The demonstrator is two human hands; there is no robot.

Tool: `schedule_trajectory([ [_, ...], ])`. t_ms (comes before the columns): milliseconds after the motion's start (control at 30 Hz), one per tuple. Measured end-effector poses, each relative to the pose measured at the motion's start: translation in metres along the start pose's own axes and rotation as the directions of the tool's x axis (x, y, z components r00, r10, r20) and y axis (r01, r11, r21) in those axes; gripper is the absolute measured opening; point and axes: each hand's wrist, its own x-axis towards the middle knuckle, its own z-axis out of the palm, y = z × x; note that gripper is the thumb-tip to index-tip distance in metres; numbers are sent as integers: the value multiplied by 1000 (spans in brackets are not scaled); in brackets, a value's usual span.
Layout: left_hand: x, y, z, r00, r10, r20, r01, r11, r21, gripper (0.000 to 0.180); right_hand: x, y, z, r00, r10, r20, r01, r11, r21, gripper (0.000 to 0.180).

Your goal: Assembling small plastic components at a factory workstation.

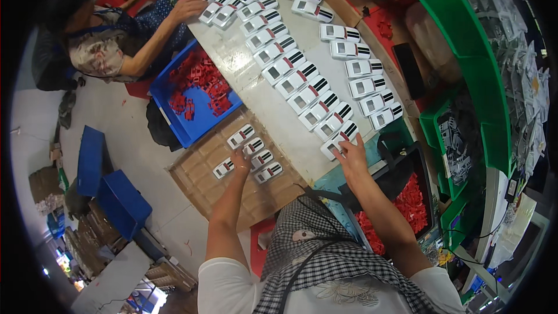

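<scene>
White toy car bodies with black stripes stand in a long slanting row on the table (224, 52). My right hand (353, 160) has its fingers and thumb around the nearest toy car body (331, 149) of that row. To the left, a flat cardboard tray (192, 168) carries several more of the same bodies. My left hand (240, 161) is over it, fingers bent down and partly hidden, against a toy car body (223, 168) at its left side. Three others, such as the toy car body (268, 172), sit just right of that hand.
A second row of car bodies (367, 86) runs along the table's right. A blue bin (168, 119) of red parts stands at the left, beside a seated co-worker's hand (189, 8) at the far cars. Green bins (465, 40) and a dark tray (427, 197) of red parts are at right.
</scene>
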Motion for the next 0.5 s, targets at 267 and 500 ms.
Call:
schedule_trajectory([
  [267, -32, 10, -13, 999, 50, -4, -50, 998, -23, 41, 30, -13, 49, 988, -9, 154, -9, 994, 112, 69],
  [500, -53, 26, -36, 999, -19, 51, 25, 992, -122, 43, 39, -12, 84, 998, 6, 63, -21, 970, 241, 26],
])
